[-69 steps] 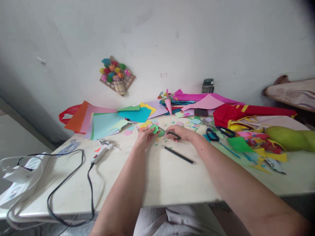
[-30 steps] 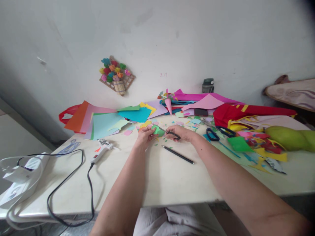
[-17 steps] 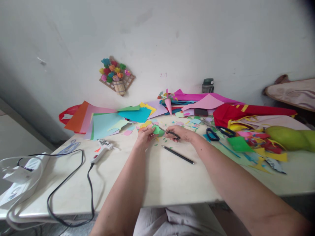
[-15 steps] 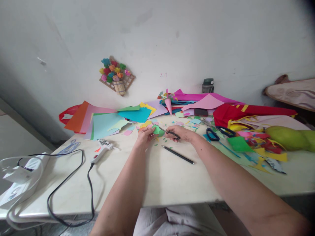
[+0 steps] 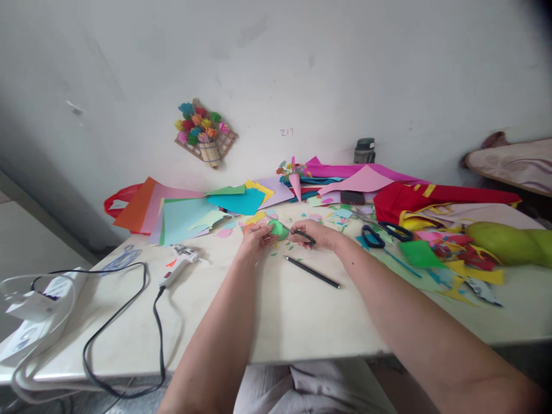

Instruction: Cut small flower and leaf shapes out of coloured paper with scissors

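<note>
Over the middle of the table, my left hand [image 5: 257, 238] is closed with a small piece of green paper [image 5: 279, 230] pinched in its fingertips. My right hand [image 5: 314, 233] grips the dark handles of a pair of scissors [image 5: 282, 224], whose blades point left and lie at the green paper. Whether the blades are parted is too small to tell. Just below the hands a black pen [image 5: 313, 272] lies slanted on the table. Tiny paper scraps [image 5: 288, 247] are scattered around and beneath the hands.
To the left lie a white glue gun [image 5: 179, 269] with a looping black cord and a power strip [image 5: 64, 293]. Coloured paper sheets [image 5: 181, 221] spread along the back. Right are second scissors [image 5: 386, 230], red cloth [image 5: 414, 201], a phone [image 5: 352, 197] and a green fruit-like object [image 5: 500, 241].
The green paper has turned slightly in my left fingers against the scissor blades. Both arms and the things on the table stay nearly where they were.
</note>
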Motion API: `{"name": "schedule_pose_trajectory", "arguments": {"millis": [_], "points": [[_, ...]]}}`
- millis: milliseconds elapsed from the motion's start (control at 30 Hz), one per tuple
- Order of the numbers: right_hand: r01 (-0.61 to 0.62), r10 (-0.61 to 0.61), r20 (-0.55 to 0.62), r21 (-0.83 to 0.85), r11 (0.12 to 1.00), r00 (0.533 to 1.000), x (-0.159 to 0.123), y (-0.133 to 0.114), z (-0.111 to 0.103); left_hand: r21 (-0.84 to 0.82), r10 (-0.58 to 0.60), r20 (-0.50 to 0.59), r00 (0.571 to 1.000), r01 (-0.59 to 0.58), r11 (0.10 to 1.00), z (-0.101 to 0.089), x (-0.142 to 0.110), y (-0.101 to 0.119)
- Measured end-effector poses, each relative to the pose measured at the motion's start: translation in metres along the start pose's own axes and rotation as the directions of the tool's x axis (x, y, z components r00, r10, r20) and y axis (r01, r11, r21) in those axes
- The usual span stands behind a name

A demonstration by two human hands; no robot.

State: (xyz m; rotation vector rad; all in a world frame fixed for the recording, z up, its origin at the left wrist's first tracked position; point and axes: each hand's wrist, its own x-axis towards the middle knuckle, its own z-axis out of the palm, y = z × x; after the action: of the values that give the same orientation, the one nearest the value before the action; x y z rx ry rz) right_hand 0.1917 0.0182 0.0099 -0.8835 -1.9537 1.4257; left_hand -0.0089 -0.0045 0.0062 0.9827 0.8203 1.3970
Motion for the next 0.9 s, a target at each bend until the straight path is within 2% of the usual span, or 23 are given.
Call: {"name": "schedule_pose_trajectory", "arguments": {"millis": [400, 900], "points": [[-0.025, 0.024, -0.022, -0.038, 0.999, 0.999, -0.002, -0.007, 0.005, 0.005, -0.047, 0.009, 0.999, 0.047, 0.999, -0.001, 0.001, 0.000], [-0.026, 0.024, -0.054, -0.045, 0.999, 0.998, -0.005, -0.013, 0.009, 0.015, -0.036, 0.017, 0.999, 0.036, 0.999, 0.001, -0.002, 0.001]]}}
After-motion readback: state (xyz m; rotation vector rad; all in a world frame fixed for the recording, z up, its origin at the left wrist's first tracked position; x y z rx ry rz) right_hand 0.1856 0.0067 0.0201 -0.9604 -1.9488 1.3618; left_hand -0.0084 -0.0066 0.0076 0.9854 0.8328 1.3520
